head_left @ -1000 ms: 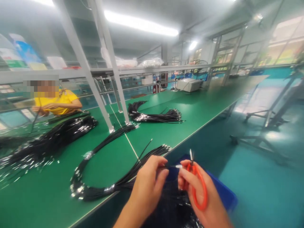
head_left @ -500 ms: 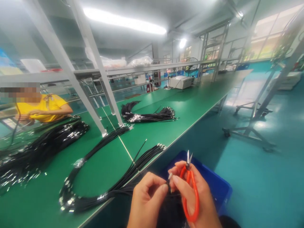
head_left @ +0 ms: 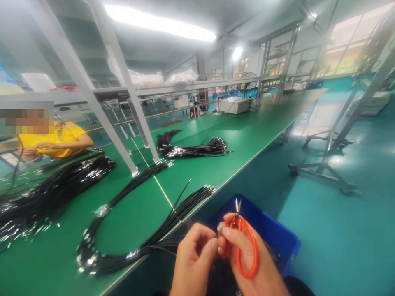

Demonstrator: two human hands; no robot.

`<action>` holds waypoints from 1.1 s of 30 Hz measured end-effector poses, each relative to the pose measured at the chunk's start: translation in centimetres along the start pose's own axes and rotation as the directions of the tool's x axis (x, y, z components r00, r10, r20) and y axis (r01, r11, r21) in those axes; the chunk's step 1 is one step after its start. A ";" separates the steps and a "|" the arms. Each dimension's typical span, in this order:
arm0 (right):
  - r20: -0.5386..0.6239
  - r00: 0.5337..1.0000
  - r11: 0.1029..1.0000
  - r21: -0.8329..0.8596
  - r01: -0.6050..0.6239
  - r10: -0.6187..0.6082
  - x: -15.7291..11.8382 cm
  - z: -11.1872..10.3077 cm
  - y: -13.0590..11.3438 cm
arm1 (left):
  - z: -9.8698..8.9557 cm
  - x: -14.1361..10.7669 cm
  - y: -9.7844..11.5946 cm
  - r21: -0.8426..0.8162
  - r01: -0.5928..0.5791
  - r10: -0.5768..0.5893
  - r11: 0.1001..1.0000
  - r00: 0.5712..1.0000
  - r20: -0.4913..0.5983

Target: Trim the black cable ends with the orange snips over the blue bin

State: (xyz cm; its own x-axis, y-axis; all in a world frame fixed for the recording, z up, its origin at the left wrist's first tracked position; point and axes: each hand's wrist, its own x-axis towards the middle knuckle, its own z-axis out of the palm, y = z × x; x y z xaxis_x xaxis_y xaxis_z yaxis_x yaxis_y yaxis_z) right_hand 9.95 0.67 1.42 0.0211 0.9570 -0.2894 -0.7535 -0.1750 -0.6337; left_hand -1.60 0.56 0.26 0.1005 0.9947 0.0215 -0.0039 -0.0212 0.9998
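Note:
My left hand (head_left: 196,257) is closed in a pinch on a dark cable end, just beyond the table's front edge. Right beside it, my right hand (head_left: 247,250) holds orange-handled scissors (head_left: 254,250), their slightly parted blades pointing up. The thumb and finger of that hand also pinch a small pale piece (head_left: 220,227) at the cable tip; its details are too small to tell. A bundle of black cables (head_left: 120,263) with pale ends curves over the green table (head_left: 135,218) and reaches toward my hands.
Below my hands is a blue bin (head_left: 277,234). More black cables (head_left: 197,150) lie farther back, with a large pile (head_left: 61,185) at the left. Metal shelf posts (head_left: 120,61) rise from the table. A person in yellow (head_left: 68,137) sits across at the left.
My right hand and the scissors have tilted and shifted slightly left. My left hand has moved slightly right. The pinched piece remains between my hands.

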 end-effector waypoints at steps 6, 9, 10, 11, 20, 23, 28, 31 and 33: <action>0.002 0.997 0.997 -0.009 0.077 -0.077 -0.4 0.7 1.0 | 0.5 0.1 1.1 -0.050 -0.070 0.068 0.996 0.997 -0.044; 0.053 0.990 0.990 -0.057 0.131 -0.128 -0.7 0.9 0.8 | 0.2 0.6 1.6 -0.151 -0.063 0.058 0.987 0.998 -0.037; 0.082 0.990 0.991 -0.063 0.120 -0.114 -0.7 0.9 0.7 | 0.1 0.8 1.7 -0.217 -0.047 0.047 0.975 0.999 -0.005; 0.107 0.990 0.993 -0.061 0.102 -0.095 -0.6 0.8 0.6 | -0.1 0.9 1.8 -0.276 -0.029 0.038 0.961 0.999 0.028; 0.125 0.992 1.000 0.013 0.003 -0.005 -0.2 0.7 0.3 | 0.4 0.9 2.1 -0.436 0.029 -0.010 0.899 0.999 0.047; 0.131 0.991 0.999 0.043 -0.028 0.022 0.0 0.9 0.0 | 0.3 1.1 1.9 -0.441 0.002 0.026 0.897 0.998 0.057; 0.072 0.994 0.993 0.076 -0.087 0.082 0.5 1.0 -0.1 | -0.8 1.2 1.6 -0.116 -0.115 0.101 0.987 0.988 -0.119; 0.051 0.995 0.992 0.088 -0.095 0.091 0.3 1.1 -0.2 | -1.3 0.9 2.0 0.324 -0.287 0.356 0.901 0.918 -0.176; 0.059 0.993 0.990 0.094 -0.103 0.098 0.2 1.3 -0.2 | -1.5 0.8 2.3 0.497 -0.347 0.446 0.796 0.890 -0.093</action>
State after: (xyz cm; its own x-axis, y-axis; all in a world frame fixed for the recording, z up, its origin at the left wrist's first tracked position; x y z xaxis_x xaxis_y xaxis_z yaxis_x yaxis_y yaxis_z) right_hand 9.28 1.23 2.45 -0.0918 0.9472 -0.3072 -0.8102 -0.2504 -0.5300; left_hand -3.00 1.41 2.61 -0.0045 0.8853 0.4650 0.4561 -0.4120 0.7888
